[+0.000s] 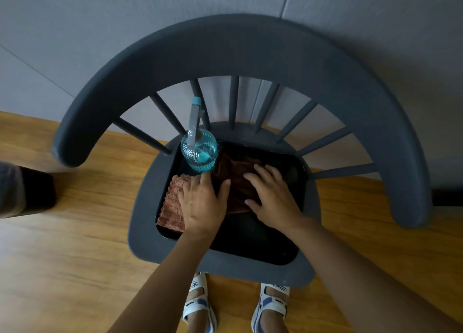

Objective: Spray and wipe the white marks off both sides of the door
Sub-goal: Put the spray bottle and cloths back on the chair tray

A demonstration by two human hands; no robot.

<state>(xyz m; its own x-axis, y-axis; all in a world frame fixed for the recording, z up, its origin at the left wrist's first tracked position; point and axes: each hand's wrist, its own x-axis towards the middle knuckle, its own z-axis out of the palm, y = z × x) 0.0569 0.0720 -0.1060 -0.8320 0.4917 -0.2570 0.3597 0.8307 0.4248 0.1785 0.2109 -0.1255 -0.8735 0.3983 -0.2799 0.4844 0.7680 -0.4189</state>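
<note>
Both hands flat on brown cloth (233,182) in black tray (295,182) on chair (225,267). Left hand (203,205), right hand (273,197): fingers spread, pressing cloth. Spray bottle (199,150) upright just beyond left fingertips.

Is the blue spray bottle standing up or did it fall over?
Standing up. The spray bottle sits upright on the black tray, its nozzle pointing up from the top. Neither hand holds it.
</note>
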